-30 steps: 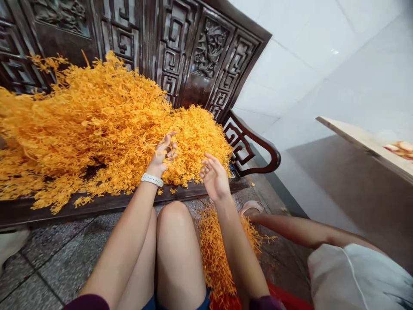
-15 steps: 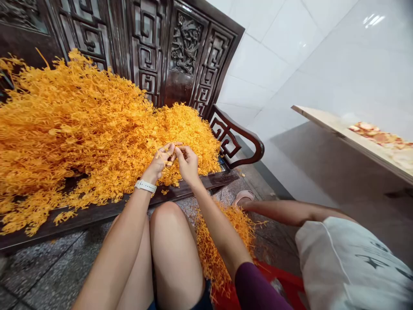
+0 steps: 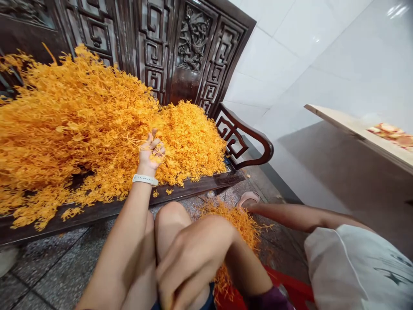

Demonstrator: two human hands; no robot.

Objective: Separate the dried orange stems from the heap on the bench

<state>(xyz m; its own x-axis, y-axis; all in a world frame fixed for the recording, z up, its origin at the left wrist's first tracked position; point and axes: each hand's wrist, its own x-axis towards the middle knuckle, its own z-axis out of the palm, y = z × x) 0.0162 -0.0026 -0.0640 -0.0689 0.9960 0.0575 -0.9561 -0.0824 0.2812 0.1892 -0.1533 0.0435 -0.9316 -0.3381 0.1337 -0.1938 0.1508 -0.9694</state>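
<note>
While your left hand [image 3: 150,151] curls round yellow sprigs [image 3: 156,159] above the bench [image 3: 190,187], your right hand [image 3: 196,254], well short of the bench, hides its hold. You seem mid-picking; the next move calls for light fingers. Count one yellow heap [image 3: 103,116] on the bench, one orange pile [image 3: 240,221] below it.

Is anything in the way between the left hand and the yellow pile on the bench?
Nothing visible: the left hand, loosely curled around yellow sprigs, is right by the pile. The right hand is off over the lap.
</note>
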